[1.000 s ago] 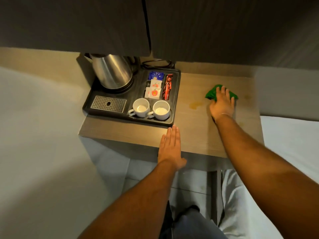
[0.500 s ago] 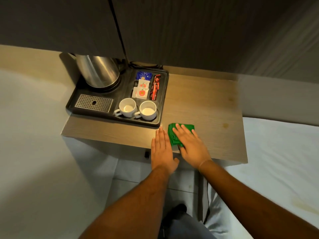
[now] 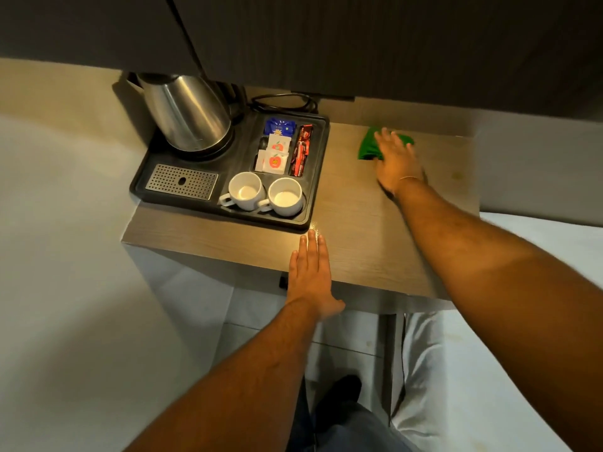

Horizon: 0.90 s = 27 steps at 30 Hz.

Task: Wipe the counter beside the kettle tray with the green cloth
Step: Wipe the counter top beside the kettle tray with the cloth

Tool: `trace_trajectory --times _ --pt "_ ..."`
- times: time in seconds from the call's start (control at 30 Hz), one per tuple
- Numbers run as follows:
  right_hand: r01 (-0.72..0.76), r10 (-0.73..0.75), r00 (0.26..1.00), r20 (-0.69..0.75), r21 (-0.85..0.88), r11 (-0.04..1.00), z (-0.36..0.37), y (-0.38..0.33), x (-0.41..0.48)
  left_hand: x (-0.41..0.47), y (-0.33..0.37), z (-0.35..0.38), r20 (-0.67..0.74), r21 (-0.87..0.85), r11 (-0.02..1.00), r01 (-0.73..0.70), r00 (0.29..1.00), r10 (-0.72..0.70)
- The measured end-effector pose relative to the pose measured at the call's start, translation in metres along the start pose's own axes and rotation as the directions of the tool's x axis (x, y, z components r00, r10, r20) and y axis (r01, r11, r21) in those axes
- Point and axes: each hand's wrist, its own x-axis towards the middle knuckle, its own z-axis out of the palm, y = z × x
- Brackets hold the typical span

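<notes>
The green cloth (image 3: 370, 147) lies crumpled on the wooden counter (image 3: 352, 216) near its back edge, right of the black kettle tray (image 3: 321, 177). My right hand (image 3: 396, 163) presses flat on the cloth, fingers spread over it. My left hand (image 3: 310, 275) rests palm down on the counter's front edge, fingers together, just in front of the tray's near right corner. The tray carries a steel kettle (image 3: 184, 114), two white cups (image 3: 264, 195) and several sachets (image 3: 275, 151).
A dark cabinet (image 3: 326, 44) hangs low over the back of the counter. A black cable (image 3: 287, 102) runs behind the tray. A white bed (image 3: 522, 321) borders the counter on the right. A pale wall is at the left.
My right hand has swept the cloth from the counter's front edge, beside my left hand, to the back right. My left hand stays at the front edge. The camera view has shifted.
</notes>
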Motion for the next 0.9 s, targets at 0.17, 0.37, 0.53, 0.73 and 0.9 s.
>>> trace_trajectory --times 0.17,0.37,0.53,0.73,0.9 --pt "-0.242 0.243 0.969 -0.052 0.039 0.97 -0.025 0.085 -0.039 0.006 -0.002 -0.006 0.079 -0.001 1.0 -0.004 0.997 0.004" --pt "-0.039 0.042 0.998 -0.044 0.059 0.998 0.016 0.054 -0.16 0.013 -0.005 -0.009 0.162 -0.022 1.0 -0.008 0.987 0.011" --pt "0.281 -0.281 0.952 0.123 0.022 0.959 0.049 0.067 -0.249 0.016 -0.006 -0.016 0.252 -0.02 1.0 0.002 0.968 0.003" --pt "-0.056 0.058 0.996 -0.067 0.041 0.998 -0.003 0.131 -0.164 0.014 -0.002 -0.018 0.261 -0.012 1.0 0.007 0.965 -0.003" --pt "-0.209 0.214 0.975 -0.051 0.086 0.974 -0.022 0.121 -0.047 0.012 0.0 -0.019 0.249 -0.012 1.0 0.007 0.968 -0.004"
